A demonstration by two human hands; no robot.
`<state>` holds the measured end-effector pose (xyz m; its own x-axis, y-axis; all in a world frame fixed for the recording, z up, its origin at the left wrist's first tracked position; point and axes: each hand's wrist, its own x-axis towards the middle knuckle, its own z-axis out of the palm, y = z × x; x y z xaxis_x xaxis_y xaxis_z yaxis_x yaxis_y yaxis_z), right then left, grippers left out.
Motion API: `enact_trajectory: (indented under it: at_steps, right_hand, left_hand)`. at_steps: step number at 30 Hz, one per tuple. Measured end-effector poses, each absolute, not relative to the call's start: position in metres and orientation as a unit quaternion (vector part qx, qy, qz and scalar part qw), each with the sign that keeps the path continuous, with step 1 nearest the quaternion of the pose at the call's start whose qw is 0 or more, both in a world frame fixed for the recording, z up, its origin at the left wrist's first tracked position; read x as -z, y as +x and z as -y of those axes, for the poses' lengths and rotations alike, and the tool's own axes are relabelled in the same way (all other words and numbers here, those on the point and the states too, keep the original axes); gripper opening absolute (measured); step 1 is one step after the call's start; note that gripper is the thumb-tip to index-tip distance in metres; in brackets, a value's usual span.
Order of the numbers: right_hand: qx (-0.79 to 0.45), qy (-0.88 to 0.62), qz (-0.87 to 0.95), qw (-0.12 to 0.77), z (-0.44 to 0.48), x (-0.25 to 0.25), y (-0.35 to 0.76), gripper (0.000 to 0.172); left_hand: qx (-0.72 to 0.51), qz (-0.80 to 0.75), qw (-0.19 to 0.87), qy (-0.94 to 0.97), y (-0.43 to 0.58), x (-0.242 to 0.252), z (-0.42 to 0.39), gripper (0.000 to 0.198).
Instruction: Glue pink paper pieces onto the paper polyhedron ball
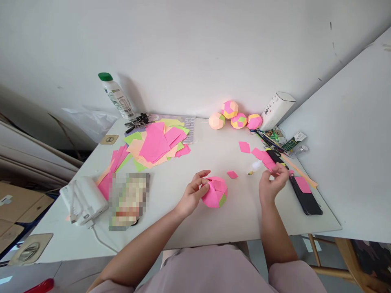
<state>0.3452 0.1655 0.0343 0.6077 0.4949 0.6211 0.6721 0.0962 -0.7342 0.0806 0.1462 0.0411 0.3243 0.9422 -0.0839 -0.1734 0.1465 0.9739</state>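
My left hand (195, 190) is closed on the left side of a pink paper ball (217, 198), which has a green patch low on its right and a dark gap near its top. To the right, my right hand (273, 182) is raised over the table with its fingers curled together; whatever they may hold is too small to make out. A small pink paper diamond (232, 174) lies just beyond the ball. Between it and my right hand is a small white glue bottle (255, 166) on its side.
Several finished paper balls (229, 109) sit against the wall beside a white cylinder (277, 110). Loose coloured paper sheets (155, 144) are piled at left, near keys (139, 121) and a green-capped bottle (117, 97). A white power bank (84, 199) and a black phone (308, 201) flank the work.
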Motion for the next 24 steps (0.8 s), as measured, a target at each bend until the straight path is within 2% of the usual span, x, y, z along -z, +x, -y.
enact_trajectory:
  at_steps: [2,4,6,9,13,18,21,24]
  right_hand:
    - [-0.030,-0.709,0.451,0.541,-0.175,-0.025,0.356,0.055]
    - [-0.155,-0.729,0.466,0.478,-0.184,-0.015,0.359,0.061]
    - [-0.195,-0.734,0.494,0.424,-0.190,-0.007,0.356,0.056]
    - [-0.171,-0.742,0.527,0.378,-0.190,-0.002,0.349,0.043]
    - [-0.181,-0.659,0.607,0.405,-0.182,-0.017,0.341,0.042]
    - [-0.255,-0.517,0.664,0.476,-0.173,-0.084,0.320,0.042]
    - [-0.302,-0.463,0.685,0.474,-0.170,-0.119,0.304,0.039]
    - [-0.343,-0.447,0.676,0.476,-0.170,-0.123,0.295,0.040]
  left_hand:
    - [-0.421,-0.381,0.673,0.474,0.080,-0.041,-0.147,0.026]
    - [-0.414,-0.375,0.689,0.462,0.080,-0.041,-0.147,0.025]
    - [-0.411,-0.374,0.694,0.457,0.081,-0.041,-0.148,0.025]
    - [-0.407,-0.372,0.698,0.456,0.082,-0.040,-0.150,0.026]
    - [-0.401,-0.371,0.704,0.453,0.083,-0.040,-0.151,0.028]
    - [-0.396,-0.373,0.709,0.449,0.083,-0.040,-0.151,0.031]
    - [-0.392,-0.380,0.706,0.450,0.083,-0.041,-0.151,0.031]
    - [-0.396,-0.382,0.709,0.441,0.083,-0.041,-0.152,0.030]
